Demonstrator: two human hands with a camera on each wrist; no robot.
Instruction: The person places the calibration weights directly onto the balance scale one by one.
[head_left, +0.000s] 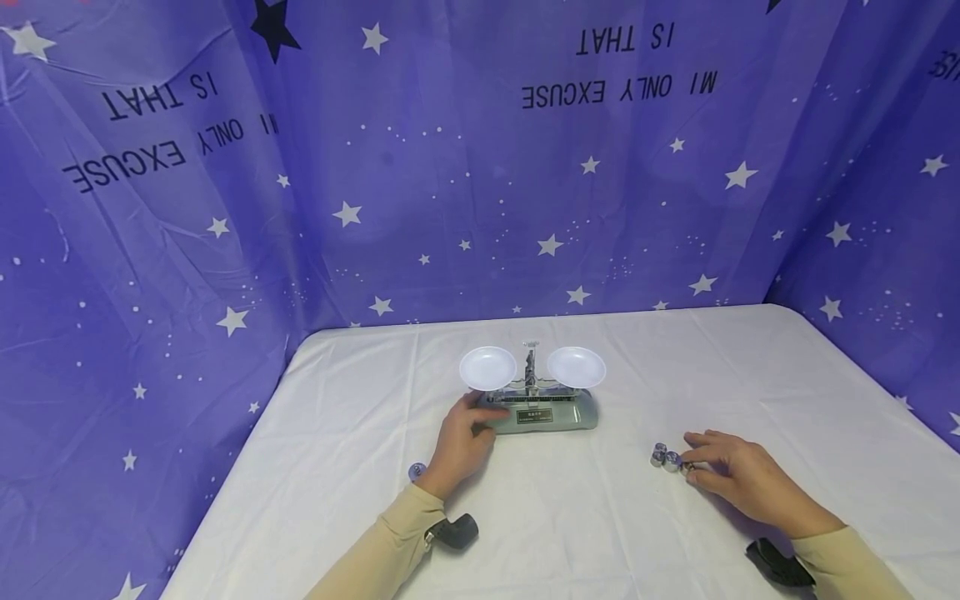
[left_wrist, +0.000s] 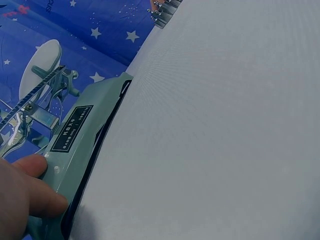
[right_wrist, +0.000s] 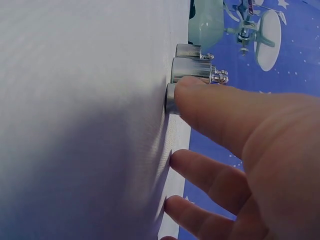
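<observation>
Left hand (head_left: pixel 463 446) on balance scale (head_left: pixel 535 417), right hand (head_left: pixel 738 477) at metal weights (head_left: pixel 672 461).
Head: we see the scale mid-table, left hand gripping its left end; right thumb and forefinger pinch the end weight (head_left: pixel 687 468). Left wrist: two digits on the green base (left_wrist: pixel 80 135). Right wrist: we see the thumb partly covering that weight, other fingers spread on white cloth (right_wrist: pixel 75 65).

"MI ONLY EXCUSE IS THAT" (inverted) — curtain (head_left: pixel 465 192); "托盘天平" — balance label (left_wrist: pixel 72 128)

Upright green balance (head_left: pixel 555 422), two white pans (head_left: pixel 577 367), silver weights (head_left: pixel 672 462) clustered nearby
</observation>
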